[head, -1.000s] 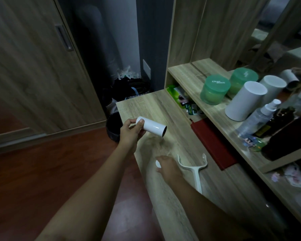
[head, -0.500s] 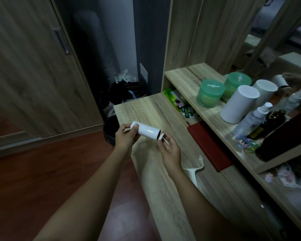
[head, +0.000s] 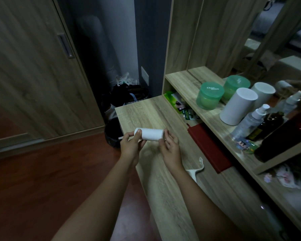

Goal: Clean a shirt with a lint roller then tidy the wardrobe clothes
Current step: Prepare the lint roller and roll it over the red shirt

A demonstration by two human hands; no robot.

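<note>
A white lint roll (head: 151,134) is held level above the wooden desk (head: 146,112), between both hands. My left hand (head: 131,145) grips its left end with thumb and fingers. My right hand (head: 169,147) pinches its right end. The white roller handle (head: 195,172) lies flat on the desk just right of my right forearm, separate from the roll. No shirt is in view.
A wardrobe's sliding door (head: 35,70) fills the left. A black bin (head: 112,133) stands on the floor at the desk's far corner. On the shelf sit green jars (head: 209,95), a white canister (head: 237,106) and a spray bottle (head: 250,120). A red book (head: 208,148) lies under it.
My right hand rose from the desk beside the handle and took the roll's right end. My left hand brought the roll level, closer over the desk edge.
</note>
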